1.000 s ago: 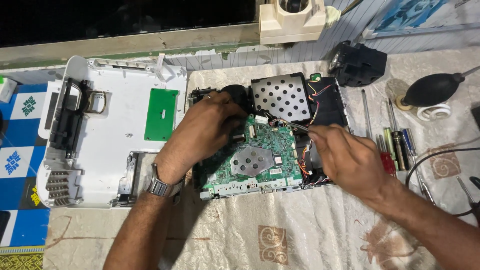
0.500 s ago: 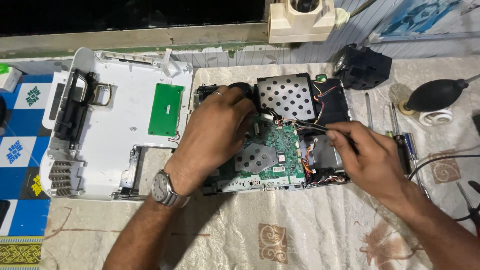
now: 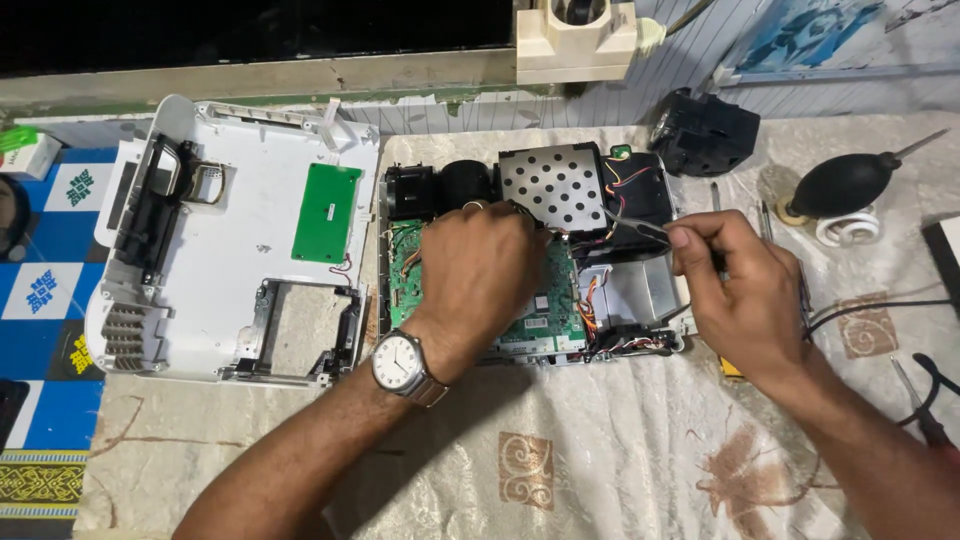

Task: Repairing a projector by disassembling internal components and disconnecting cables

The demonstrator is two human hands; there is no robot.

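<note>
An opened projector chassis lies on a patterned cloth, with a green circuit board and a perforated metal plate inside. My left hand, a watch on its wrist, presses down on the middle of the board, and its fingers hide what they touch. My right hand hovers over the chassis's right side. It pinches a thin metal tool that points left toward the wires beside the plate.
The white top cover with a small green board lies upside down at the left. A black lens block, a black air blower, screwdrivers, a black cable and pliers sit at the right.
My right hand has drawn back to the right, off the board, now holding the thin tool out. My left hand stays on the board.
</note>
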